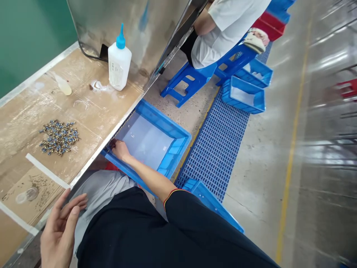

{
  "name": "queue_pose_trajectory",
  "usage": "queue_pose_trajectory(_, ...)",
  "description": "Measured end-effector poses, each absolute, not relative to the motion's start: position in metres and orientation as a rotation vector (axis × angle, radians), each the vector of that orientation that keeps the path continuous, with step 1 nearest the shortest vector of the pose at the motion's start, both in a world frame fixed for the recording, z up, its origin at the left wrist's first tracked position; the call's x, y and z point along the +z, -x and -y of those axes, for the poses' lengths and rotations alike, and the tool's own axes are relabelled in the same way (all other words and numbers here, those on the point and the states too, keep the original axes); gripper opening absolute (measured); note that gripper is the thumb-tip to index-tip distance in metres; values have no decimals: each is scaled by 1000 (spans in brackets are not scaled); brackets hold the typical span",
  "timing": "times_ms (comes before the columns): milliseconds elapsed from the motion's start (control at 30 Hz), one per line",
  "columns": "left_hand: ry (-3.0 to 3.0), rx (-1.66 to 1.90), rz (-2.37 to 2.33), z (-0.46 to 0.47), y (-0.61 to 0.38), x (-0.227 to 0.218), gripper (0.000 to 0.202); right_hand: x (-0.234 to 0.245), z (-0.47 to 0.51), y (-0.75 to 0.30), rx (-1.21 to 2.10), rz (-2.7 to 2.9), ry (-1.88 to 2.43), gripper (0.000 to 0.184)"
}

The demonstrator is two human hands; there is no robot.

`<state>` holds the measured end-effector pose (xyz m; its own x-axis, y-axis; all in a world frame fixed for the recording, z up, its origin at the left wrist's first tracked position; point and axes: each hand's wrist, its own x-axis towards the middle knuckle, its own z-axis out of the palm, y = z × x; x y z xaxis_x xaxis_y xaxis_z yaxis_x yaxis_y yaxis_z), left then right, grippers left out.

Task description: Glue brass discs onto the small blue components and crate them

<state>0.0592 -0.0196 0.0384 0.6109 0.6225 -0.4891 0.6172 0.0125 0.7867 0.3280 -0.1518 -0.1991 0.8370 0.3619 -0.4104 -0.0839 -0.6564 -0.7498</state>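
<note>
My right hand (121,149) reaches into the near left corner of a blue plastic crate (178,138) beside the table edge. Its fingers are curled at something dark there, too hidden to name. A pale sheet (147,136) lines the bottom of the crate. Held in the air by the table's front edge, my left hand (63,227) has its fingers apart and nothing in it. On the brown tabletop (86,123) lies a pile of small brass-coloured and blue metal parts (60,137). Behind it stands a white squeeze bottle (119,67) with a blue nozzle.
A metal panel (134,33) rises at the table's far end. Beyond it a person in a white shirt (231,26) sits on a blue stool (189,80). More blue crates (244,95) stand along the blue floor grating (214,145). Another crate (212,204) is behind my right arm.
</note>
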Motion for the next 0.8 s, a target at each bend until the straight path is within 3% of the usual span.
queue_pose_trajectory(167, -1635, -27, -1011, 16, -57, 38, 79, -207, 147, -324, 718, 206, 2246, 31)
queue_pose_trajectory(800, -1524, 22, -977, 11, -41, 24, 73, -216, 149, -314, 728, 189, 2258, 28)
